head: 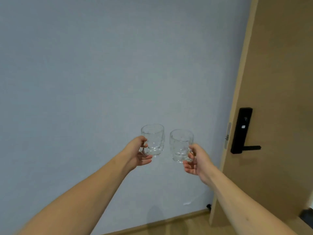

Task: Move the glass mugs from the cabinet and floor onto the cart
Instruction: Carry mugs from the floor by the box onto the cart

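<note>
I hold two clear dimpled glass mugs upright in the air in front of a pale grey wall. My left hand [138,152] grips the handle of the left mug [155,139]. My right hand [196,160] grips the handle of the right mug [180,145]. The two mugs hang side by side with a small gap between them. Both look empty. Neither the cabinet nor the cart is in view.
A brown wooden door [274,82] stands open on the right, with a black lock and lever handle [242,131]. A wooden floor strip [177,226] runs along the bottom under the wall. A dark object [306,216] sits at the lower right edge.
</note>
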Tool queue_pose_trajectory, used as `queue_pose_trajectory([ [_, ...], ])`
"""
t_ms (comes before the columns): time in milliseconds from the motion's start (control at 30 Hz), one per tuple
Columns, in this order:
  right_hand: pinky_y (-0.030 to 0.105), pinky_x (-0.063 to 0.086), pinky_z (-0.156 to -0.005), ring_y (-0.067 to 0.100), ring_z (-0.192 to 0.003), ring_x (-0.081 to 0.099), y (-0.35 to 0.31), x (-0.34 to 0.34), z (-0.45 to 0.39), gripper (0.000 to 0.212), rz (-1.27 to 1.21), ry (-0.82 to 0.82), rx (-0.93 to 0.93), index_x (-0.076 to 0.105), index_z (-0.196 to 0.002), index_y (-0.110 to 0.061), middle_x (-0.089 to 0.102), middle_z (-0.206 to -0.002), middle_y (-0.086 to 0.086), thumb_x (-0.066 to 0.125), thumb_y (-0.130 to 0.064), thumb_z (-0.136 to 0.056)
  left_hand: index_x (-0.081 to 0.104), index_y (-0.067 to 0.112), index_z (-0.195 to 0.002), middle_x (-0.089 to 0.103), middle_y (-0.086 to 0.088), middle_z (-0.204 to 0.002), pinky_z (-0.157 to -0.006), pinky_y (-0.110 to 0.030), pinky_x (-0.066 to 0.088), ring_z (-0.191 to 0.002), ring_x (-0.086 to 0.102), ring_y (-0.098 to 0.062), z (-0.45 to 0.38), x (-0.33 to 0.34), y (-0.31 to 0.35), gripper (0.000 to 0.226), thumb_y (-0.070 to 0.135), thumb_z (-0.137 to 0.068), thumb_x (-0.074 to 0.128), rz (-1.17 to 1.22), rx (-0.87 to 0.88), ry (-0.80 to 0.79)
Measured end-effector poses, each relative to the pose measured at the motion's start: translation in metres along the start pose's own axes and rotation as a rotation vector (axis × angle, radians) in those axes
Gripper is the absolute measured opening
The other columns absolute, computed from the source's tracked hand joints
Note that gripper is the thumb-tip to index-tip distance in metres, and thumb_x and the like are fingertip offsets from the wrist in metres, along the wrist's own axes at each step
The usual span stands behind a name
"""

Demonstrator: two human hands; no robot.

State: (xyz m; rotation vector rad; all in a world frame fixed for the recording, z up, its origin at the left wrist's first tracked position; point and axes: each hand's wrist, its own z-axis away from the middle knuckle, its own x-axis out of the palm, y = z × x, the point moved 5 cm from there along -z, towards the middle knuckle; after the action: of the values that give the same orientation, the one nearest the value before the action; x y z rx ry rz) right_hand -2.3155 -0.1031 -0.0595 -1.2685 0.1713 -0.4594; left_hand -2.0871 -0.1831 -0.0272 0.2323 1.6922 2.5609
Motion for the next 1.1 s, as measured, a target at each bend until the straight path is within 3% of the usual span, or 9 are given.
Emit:
queue_pose_trajectory([
  [300,0.029,0.051,-0.055,0.024,-0.053,0.050,0.042,0.200,0.053,0.039,0.051,-0.221,0.049,0.042,-0.057,-0.018,0.057,-0.070,0.017,0.055,-0.039,-0.088,0.052,0.013,-0.083,0.062,-0.021,-0.099,-0.064,-0.037,0.060,-0.076,0.071,-0.031,0.061,-0.226,-0.011,0.020,0.033,-0.087,0.056,0.083,-0.009,0.260],
  [433,0.030,0.051,-0.056,0.025,-0.053,0.053,0.068,0.294,0.088,0.041,0.065,-0.312,0.065,0.042,-0.054,-0.019,0.060,-0.068,0.017,0.054,-0.041,-0.087,0.052,0.013,-0.081,0.063,-0.019,-0.096,-0.069,-0.037,0.060,-0.079,0.071,-0.031,0.094,-0.328,-0.018,0.021,0.033,-0.088,0.056,0.107,0.007,0.346],
  [567,0.030,0.052,-0.057,0.025,-0.054,0.055,0.099,0.390,0.122,0.042,0.089,-0.403,0.100,0.043,-0.053,-0.019,0.061,-0.068,0.017,0.054,-0.042,-0.087,0.054,0.012,-0.086,0.063,-0.019,-0.094,-0.082,-0.041,0.058,-0.082,0.069,-0.033,0.131,-0.426,-0.027,0.020,0.032,-0.088,0.056,0.154,0.002,0.423],
  [733,0.031,0.053,-0.057,0.025,-0.053,0.055,0.142,0.517,0.173,0.041,0.140,-0.543,0.138,0.044,-0.054,-0.019,0.062,-0.069,0.017,0.055,-0.041,-0.086,0.054,0.012,-0.089,0.064,-0.020,-0.102,-0.078,-0.039,0.057,-0.077,0.069,-0.032,0.178,-0.557,-0.049,0.019,0.030,-0.087,0.057,0.226,0.000,0.555],
  [867,0.033,0.053,-0.058,0.026,-0.053,0.055,0.175,0.602,0.212,0.041,0.202,-0.640,0.180,0.044,-0.055,-0.018,0.062,-0.068,0.017,0.054,-0.040,-0.088,0.057,0.012,-0.096,0.065,-0.018,-0.107,-0.071,-0.037,0.059,-0.075,0.072,-0.033,0.215,-0.644,-0.072,0.022,0.031,-0.085,0.060,0.313,-0.025,0.686],
  [1100,0.036,0.054,-0.063,0.027,-0.056,0.056,0.217,0.732,0.267,0.040,0.320,-0.824,0.223,0.045,-0.056,-0.017,0.063,-0.069,0.017,0.056,-0.040,-0.087,0.062,0.008,-0.110,0.064,-0.018,-0.117,-0.084,-0.041,0.058,-0.090,0.071,-0.035,0.273,-0.756,-0.104,0.032,0.032,-0.088,0.060,0.470,-0.050,0.871],
])
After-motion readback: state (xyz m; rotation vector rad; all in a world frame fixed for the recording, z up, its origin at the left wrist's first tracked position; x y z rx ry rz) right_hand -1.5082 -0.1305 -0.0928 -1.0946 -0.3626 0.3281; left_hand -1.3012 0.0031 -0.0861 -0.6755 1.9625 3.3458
